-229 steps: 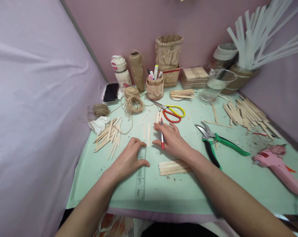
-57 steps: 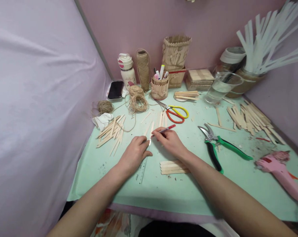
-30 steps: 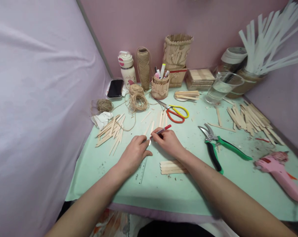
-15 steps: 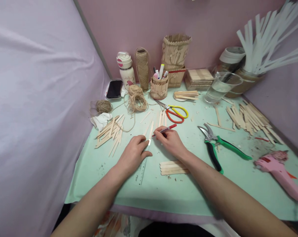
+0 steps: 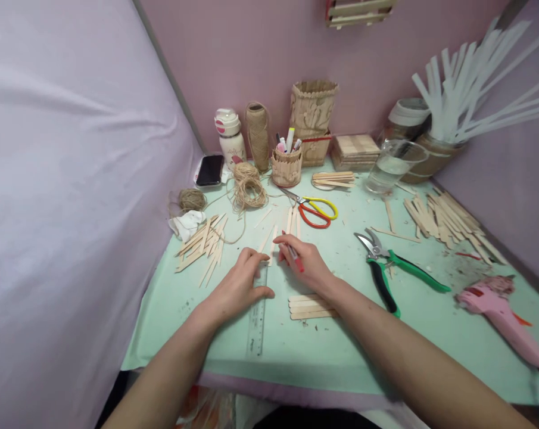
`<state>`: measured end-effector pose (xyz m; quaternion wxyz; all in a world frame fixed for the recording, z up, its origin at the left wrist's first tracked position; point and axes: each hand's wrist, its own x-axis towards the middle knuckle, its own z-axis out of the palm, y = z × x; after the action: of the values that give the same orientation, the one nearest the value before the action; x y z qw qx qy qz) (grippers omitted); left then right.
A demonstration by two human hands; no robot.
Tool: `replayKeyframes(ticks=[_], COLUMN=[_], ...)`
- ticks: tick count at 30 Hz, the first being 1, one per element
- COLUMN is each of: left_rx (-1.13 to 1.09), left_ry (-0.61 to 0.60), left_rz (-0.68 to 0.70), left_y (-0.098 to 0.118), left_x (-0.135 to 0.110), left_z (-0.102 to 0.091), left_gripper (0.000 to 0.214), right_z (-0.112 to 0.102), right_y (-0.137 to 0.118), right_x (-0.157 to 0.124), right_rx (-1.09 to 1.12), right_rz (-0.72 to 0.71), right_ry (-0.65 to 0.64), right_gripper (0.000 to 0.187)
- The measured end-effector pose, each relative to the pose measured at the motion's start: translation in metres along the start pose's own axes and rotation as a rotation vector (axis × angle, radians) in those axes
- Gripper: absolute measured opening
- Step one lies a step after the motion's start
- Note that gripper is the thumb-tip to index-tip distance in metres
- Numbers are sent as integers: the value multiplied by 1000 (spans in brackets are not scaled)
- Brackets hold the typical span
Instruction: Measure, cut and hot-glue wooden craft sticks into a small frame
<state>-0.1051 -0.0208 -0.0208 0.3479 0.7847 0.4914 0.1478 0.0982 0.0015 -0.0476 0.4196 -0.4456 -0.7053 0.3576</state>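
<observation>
My right hand [image 5: 308, 262] is closed around a red marker [image 5: 296, 255], whose red end points down toward me. Its thumb and index finger reach to a narrow wooden craft stick [image 5: 273, 243]. My left hand [image 5: 242, 281] lies over a clear ruler [image 5: 256, 333], thumb and fingers apart. One left fingertip is at the stick's near end; I cannot tell how firmly it presses. A few more sticks [image 5: 293, 220] lie just beyond my hands. Beside my right wrist rests a row of round-ended craft sticks [image 5: 308, 307], partly under the forearm.
Red-and-yellow scissors [image 5: 316, 210] lie ahead. To the right are green-handled pruning shears [image 5: 380, 262], a pink glue gun [image 5: 497, 313], a stick pile [image 5: 452, 220] and a cup of water [image 5: 392, 170]. Cut sticks [image 5: 202, 244] and twine [image 5: 250, 192] lie left; a pen holder [image 5: 287, 167] stands behind.
The marker has swung in my right hand from pointing up-right to lying down toward me. The ruler sits nearer to me and straighter. My view has tilted up slightly.
</observation>
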Motion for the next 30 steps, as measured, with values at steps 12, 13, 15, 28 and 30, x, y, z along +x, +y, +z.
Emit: replayKeyframes(ticks=[12, 13, 15, 28, 30], left_rx=[67, 91, 129, 241, 250], left_ry=[52, 30, -15, -174, -185], left_rz=[-100, -81, -41, -4, 9], left_y=[-15, -15, -14, 4, 4], left_x=[5, 6, 7, 32, 40], left_z=[-17, -18, -19, -20, -21], left_gripper=[55, 56, 57, 67, 68], right_z=[4, 5, 7, 9, 8], right_y=[-19, -19, -17, -2, 0], right_x=[-13, -13, -12, 3, 7], right_rx=[-675, -677, -674, -680, -691], right_rz=[-320, -323, -323, -307, -298], right_ry=[-297, -294, -285, -227, -205], right_gripper=[21, 23, 23, 20, 19])
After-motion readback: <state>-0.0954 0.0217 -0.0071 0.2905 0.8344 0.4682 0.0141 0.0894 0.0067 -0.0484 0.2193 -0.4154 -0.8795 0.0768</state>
